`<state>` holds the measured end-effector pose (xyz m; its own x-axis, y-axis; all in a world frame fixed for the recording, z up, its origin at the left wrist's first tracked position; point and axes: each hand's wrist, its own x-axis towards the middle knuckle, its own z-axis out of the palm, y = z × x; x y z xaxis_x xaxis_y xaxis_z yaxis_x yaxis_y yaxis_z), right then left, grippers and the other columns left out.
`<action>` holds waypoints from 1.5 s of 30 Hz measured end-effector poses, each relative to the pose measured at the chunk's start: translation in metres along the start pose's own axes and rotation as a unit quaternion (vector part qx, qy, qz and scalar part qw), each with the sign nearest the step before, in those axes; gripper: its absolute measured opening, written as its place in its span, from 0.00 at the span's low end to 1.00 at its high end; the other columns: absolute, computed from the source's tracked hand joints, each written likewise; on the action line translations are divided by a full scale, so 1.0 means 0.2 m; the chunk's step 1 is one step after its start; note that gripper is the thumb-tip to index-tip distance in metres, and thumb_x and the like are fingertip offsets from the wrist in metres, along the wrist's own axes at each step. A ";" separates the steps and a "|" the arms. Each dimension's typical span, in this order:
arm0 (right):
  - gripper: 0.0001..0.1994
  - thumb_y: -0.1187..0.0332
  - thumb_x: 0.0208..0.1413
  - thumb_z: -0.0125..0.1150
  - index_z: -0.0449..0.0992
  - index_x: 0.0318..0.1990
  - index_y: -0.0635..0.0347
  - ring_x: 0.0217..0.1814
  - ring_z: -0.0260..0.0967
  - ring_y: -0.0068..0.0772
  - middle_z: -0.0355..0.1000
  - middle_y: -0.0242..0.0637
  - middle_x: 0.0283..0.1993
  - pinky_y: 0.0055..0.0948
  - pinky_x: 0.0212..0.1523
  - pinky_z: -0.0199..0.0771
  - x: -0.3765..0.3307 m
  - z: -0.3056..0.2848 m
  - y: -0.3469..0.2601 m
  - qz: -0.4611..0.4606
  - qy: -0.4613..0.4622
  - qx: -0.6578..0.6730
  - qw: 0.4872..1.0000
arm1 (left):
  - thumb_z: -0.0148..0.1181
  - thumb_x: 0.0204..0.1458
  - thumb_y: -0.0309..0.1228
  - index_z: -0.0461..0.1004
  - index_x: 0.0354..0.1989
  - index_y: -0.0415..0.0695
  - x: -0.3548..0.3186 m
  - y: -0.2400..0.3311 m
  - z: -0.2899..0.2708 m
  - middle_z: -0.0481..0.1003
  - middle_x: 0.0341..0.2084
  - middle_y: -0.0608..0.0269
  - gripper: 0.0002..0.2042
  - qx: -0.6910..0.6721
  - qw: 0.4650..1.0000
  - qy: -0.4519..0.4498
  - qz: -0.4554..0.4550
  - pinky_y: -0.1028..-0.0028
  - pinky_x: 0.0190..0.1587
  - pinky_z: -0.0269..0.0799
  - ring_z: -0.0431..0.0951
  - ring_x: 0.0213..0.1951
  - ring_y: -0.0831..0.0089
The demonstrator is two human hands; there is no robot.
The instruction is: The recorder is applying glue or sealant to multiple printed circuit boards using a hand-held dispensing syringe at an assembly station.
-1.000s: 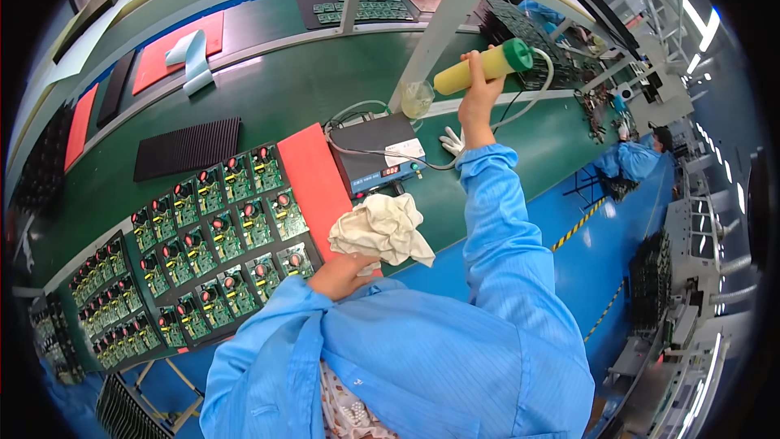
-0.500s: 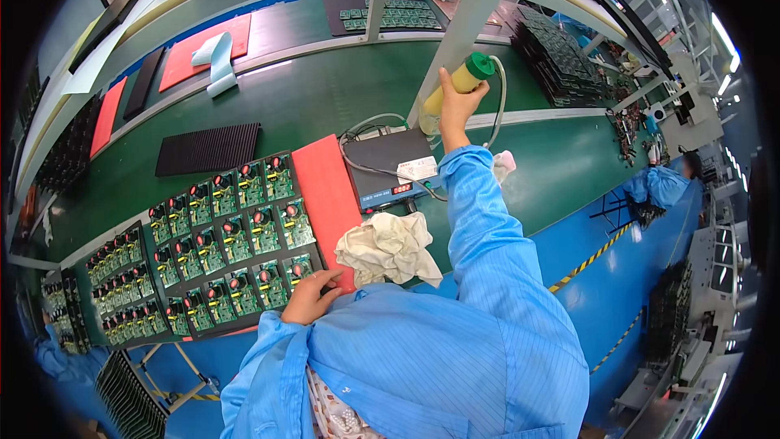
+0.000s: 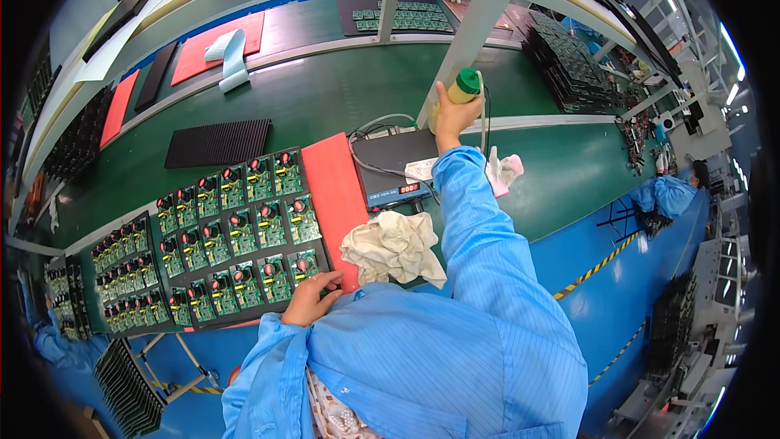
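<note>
A yellow glue dispensing syringe [image 3: 463, 94] with a green cap and a hose at its top is in my right hand [image 3: 455, 119], whose fingers wrap round its barrel. It stands behind the right end of a dark dispenser controller box [image 3: 396, 151]; my hand hides its lower part. My left hand [image 3: 314, 297] rests at the bench's near edge, fingers loosely bent and thumb apart, holding nothing. It lies beside the lower right corner of a black tray with green circuit boards [image 3: 243, 230] and the red mat [image 3: 331, 187]. A crumpled cream cloth [image 3: 393, 245] lies to its right.
A second board tray [image 3: 130, 280] adjoins on the left. Behind sits a ribbed black pad [image 3: 218, 144]. A metal post [image 3: 471, 41] rises beside the syringe. A pinkish cloth [image 3: 504, 172] lies right of my forearm. Co-workers sit farther off.
My right hand has lowered the syringe slightly and shifted it left, toward the controller box. My left hand stays in place. The view has turned a little.
</note>
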<state>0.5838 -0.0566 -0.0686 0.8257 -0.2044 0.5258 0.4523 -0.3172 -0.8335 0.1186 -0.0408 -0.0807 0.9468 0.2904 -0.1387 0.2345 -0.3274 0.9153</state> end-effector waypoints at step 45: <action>0.23 0.58 0.63 0.41 0.60 0.61 0.62 0.56 0.60 0.40 0.62 0.45 0.57 0.29 0.58 0.55 -1.67 -0.14 -0.60 -0.061 -0.495 -0.077 0.863 | 0.49 0.58 0.35 0.58 0.62 0.44 -1.32 -1.28 -1.08 0.66 0.54 0.57 0.23 -0.076 0.857 0.456 -0.229 0.74 0.52 0.62 0.67 0.51 0.67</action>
<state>0.2429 0.0235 -0.1391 0.6923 0.7074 0.1421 0.5695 -0.4149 -0.7096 -0.2390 0.1608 -0.1969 0.1807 0.9616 -0.2065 0.4386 0.1091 0.8920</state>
